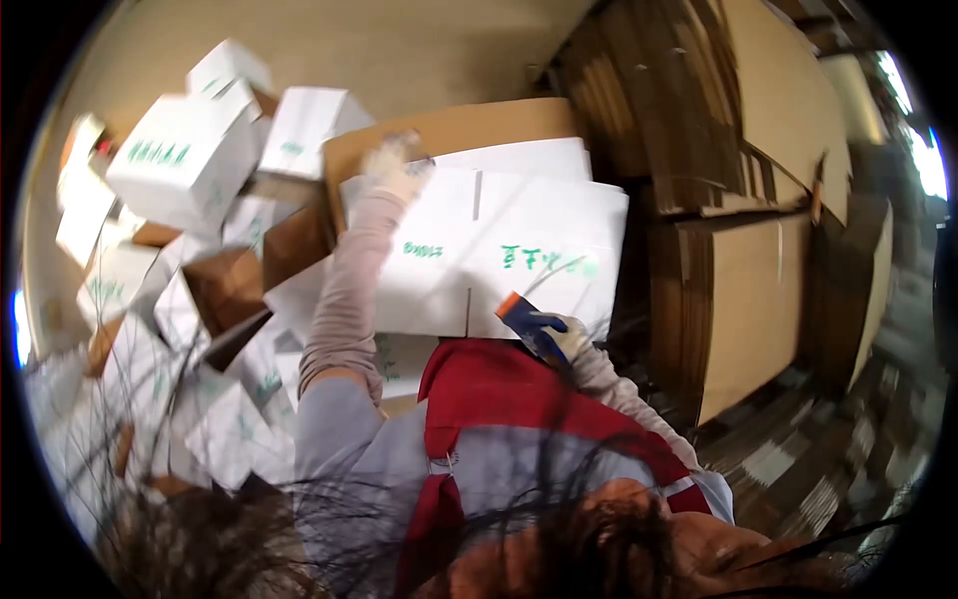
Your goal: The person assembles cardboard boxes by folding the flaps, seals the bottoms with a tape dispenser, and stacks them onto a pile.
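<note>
Flat white cartons with green writing lie stacked in front of my body, above a brown cardboard piece along their far edge. My left hand, in a pale glove, is at the far left corner of the stack; its fingers are blurred, and what they hold, if anything, cannot be made out. Near the stack's close right edge, my right hand, also gloved, is wrapped round a dark blue tool with an orange end, which lies over the top carton.
White boxes with green writing are heaped on the left, some showing open brown insides. Tall stacks of folded brown cardboard stand at the right. A beige wall rises behind.
</note>
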`<control>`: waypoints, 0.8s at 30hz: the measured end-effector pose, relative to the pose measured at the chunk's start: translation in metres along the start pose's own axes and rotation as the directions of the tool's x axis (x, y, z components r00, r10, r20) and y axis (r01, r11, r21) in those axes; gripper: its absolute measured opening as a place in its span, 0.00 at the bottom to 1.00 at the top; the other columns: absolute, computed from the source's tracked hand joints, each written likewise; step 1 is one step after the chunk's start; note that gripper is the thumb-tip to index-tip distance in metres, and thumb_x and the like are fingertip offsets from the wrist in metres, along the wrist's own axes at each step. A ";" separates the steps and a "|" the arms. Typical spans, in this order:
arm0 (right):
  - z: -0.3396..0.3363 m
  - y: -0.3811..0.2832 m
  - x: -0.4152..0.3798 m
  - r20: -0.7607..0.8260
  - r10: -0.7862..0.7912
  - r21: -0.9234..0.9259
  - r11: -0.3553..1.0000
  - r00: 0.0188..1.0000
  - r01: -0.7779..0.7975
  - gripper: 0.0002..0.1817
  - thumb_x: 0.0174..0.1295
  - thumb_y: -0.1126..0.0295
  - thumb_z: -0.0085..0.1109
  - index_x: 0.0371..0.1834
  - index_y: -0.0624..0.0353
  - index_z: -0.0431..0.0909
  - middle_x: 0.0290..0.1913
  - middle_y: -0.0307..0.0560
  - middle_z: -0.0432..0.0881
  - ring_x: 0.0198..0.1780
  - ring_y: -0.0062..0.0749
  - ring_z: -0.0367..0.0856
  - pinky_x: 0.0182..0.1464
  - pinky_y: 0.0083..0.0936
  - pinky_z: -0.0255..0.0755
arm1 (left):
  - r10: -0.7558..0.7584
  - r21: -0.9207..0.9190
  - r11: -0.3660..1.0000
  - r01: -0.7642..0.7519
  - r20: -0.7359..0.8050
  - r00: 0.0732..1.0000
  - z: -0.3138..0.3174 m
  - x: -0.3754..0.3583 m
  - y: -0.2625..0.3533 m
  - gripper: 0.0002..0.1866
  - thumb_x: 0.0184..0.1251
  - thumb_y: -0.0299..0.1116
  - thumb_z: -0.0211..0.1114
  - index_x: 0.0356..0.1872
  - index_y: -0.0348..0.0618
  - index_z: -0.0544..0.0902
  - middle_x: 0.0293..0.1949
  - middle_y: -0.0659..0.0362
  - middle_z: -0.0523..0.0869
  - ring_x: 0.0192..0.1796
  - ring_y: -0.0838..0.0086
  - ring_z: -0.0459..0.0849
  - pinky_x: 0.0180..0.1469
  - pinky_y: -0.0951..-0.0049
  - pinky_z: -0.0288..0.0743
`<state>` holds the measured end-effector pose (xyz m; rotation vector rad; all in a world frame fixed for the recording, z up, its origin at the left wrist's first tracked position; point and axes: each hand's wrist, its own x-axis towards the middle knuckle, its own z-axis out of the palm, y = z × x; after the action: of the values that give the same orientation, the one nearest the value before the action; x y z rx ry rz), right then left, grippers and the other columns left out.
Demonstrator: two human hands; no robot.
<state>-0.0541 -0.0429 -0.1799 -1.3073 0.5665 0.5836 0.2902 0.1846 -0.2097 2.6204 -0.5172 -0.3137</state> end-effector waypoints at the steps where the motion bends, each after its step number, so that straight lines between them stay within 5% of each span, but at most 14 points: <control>1: -0.011 0.014 -0.009 -0.068 -0.001 0.016 1.000 0.998 0.002 0.17 0.58 0.78 0.48 0.50 0.61 0.78 0.42 0.46 0.84 0.39 0.28 0.81 0.45 0.24 0.75 | 0.089 0.147 0.984 -0.104 0.104 0.991 0.036 0.007 0.025 0.36 0.56 0.53 0.62 0.65 0.52 0.64 0.64 0.51 0.67 0.67 0.58 0.63 0.67 0.56 0.55; 3: -0.028 0.040 -0.043 -0.272 -0.108 -0.118 0.990 0.956 0.078 0.16 0.59 0.79 0.46 0.50 0.65 0.77 0.39 0.44 0.83 0.35 0.24 0.79 0.40 0.22 0.75 | 0.172 0.330 0.903 -0.275 0.310 0.935 0.092 0.014 0.071 0.42 0.55 0.55 0.62 0.69 0.52 0.56 0.68 0.53 0.60 0.70 0.59 0.56 0.70 0.52 0.48; 4: -0.029 0.042 -0.060 -0.302 0.039 0.187 0.982 0.953 0.020 0.16 0.60 0.79 0.46 0.50 0.66 0.77 0.39 0.44 0.82 0.35 0.23 0.78 0.41 0.20 0.74 | 0.164 0.384 0.862 -0.331 0.406 0.899 0.117 0.024 0.083 0.45 0.55 0.56 0.61 0.71 0.54 0.52 0.70 0.54 0.56 0.72 0.60 0.51 0.71 0.50 0.43; 6: -0.032 0.052 -0.089 -0.323 0.136 0.403 0.915 0.936 0.006 0.17 0.61 0.71 0.58 0.51 0.67 0.75 0.40 0.41 0.80 0.38 0.20 0.77 0.42 0.17 0.73 | 0.067 0.312 0.904 -0.291 0.569 0.820 0.150 0.037 0.091 0.45 0.54 0.54 0.62 0.71 0.54 0.52 0.71 0.54 0.55 0.72 0.58 0.52 0.70 0.49 0.44; 10: -0.028 0.082 -0.122 -0.481 0.095 0.383 0.917 0.872 0.111 0.17 0.60 0.74 0.57 0.52 0.66 0.75 0.42 0.43 0.81 0.40 0.24 0.78 0.44 0.19 0.74 | 0.066 0.354 0.869 -0.345 0.609 0.791 0.173 0.049 0.076 0.43 0.53 0.51 0.65 0.70 0.59 0.55 0.69 0.54 0.59 0.70 0.62 0.57 0.69 0.56 0.53; 12: -0.036 0.095 -0.122 -0.506 0.061 0.225 0.972 0.860 0.063 0.15 0.59 0.76 0.56 0.50 0.66 0.76 0.44 0.46 0.81 0.43 0.26 0.79 0.47 0.21 0.74 | 0.097 0.175 0.953 -0.249 0.601 0.793 0.189 0.067 0.042 0.38 0.52 0.48 0.66 0.66 0.56 0.63 0.63 0.52 0.69 0.65 0.64 0.68 0.65 0.63 0.62; 14: -0.052 0.082 -0.120 -0.573 0.040 0.202 0.975 0.819 0.094 0.14 0.58 0.77 0.55 0.47 0.65 0.79 0.46 0.48 0.82 0.47 0.28 0.79 0.50 0.25 0.73 | 0.090 0.184 0.950 -0.252 0.612 0.786 0.149 0.071 0.059 0.36 0.49 0.48 0.69 0.62 0.53 0.69 0.56 0.52 0.77 0.59 0.63 0.75 0.61 0.69 0.67; 16: -0.083 0.064 -0.114 -0.646 -0.301 -0.193 0.953 0.701 0.232 0.14 0.55 0.76 0.54 0.45 0.63 0.80 0.46 0.49 0.82 0.49 0.30 0.79 0.52 0.27 0.72 | 0.041 0.296 0.911 -0.285 0.624 0.780 0.090 0.055 0.108 0.35 0.48 0.47 0.70 0.60 0.51 0.71 0.54 0.52 0.79 0.57 0.62 0.76 0.60 0.68 0.68; 18: -0.109 0.001 -0.134 -0.671 -0.526 -0.319 0.841 0.523 0.437 0.17 0.52 0.76 0.52 0.47 0.57 0.80 0.44 0.51 0.82 0.44 0.33 0.80 0.49 0.26 0.73 | -0.040 0.422 0.862 -0.283 0.612 0.790 0.036 0.021 0.158 0.34 0.46 0.46 0.71 0.57 0.49 0.74 0.51 0.52 0.81 0.55 0.60 0.77 0.59 0.67 0.70; 20: -0.138 -0.067 -0.168 -0.634 -0.648 -0.475 0.757 0.422 0.449 0.17 0.52 0.76 0.53 0.46 0.58 0.80 0.45 0.51 0.81 0.46 0.37 0.79 0.52 0.29 0.71 | 0.178 0.162 0.894 -0.418 0.727 0.663 -0.007 -0.011 0.189 0.30 0.42 0.44 0.72 0.51 0.47 0.78 0.49 0.51 0.81 0.52 0.59 0.79 0.56 0.65 0.71; 21: -0.146 -0.103 -0.186 -0.605 -0.719 -0.588 0.693 0.341 0.417 0.17 0.51 0.76 0.54 0.46 0.58 0.81 0.44 0.50 0.81 0.48 0.38 0.78 0.55 0.30 0.69 | 0.411 0.101 0.803 -0.587 0.618 0.670 -0.018 -0.024 0.179 0.25 0.40 0.41 0.70 0.45 0.46 0.81 0.45 0.50 0.82 0.47 0.57 0.80 0.51 0.64 0.72; 23: -0.147 -0.156 -0.215 -0.585 -0.802 -0.705 0.576 0.118 0.414 0.18 0.49 0.76 0.55 0.45 0.57 0.81 0.45 0.50 0.81 0.50 0.39 0.77 0.58 0.32 0.65 | 0.513 0.126 0.742 -0.658 0.525 0.679 -0.079 -0.064 0.240 0.17 0.42 0.37 0.68 0.38 0.46 0.82 0.36 0.52 0.82 0.42 0.57 0.79 0.45 0.62 0.73; 24: -0.162 -0.174 -0.214 -0.531 -0.813 -0.631 0.567 0.238 0.529 0.18 0.49 0.77 0.53 0.45 0.60 0.81 0.46 0.50 0.82 0.51 0.38 0.76 0.59 0.31 0.64 | 0.632 0.095 0.652 -0.752 0.479 0.609 -0.097 -0.074 0.242 0.12 0.43 0.33 0.65 0.33 0.47 0.82 0.34 0.54 0.81 0.42 0.58 0.79 0.45 0.60 0.72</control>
<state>-0.1007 -0.2468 0.0618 -1.9656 0.5183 -0.8040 0.1791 0.0512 -0.0016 2.3403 -1.8094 -0.5490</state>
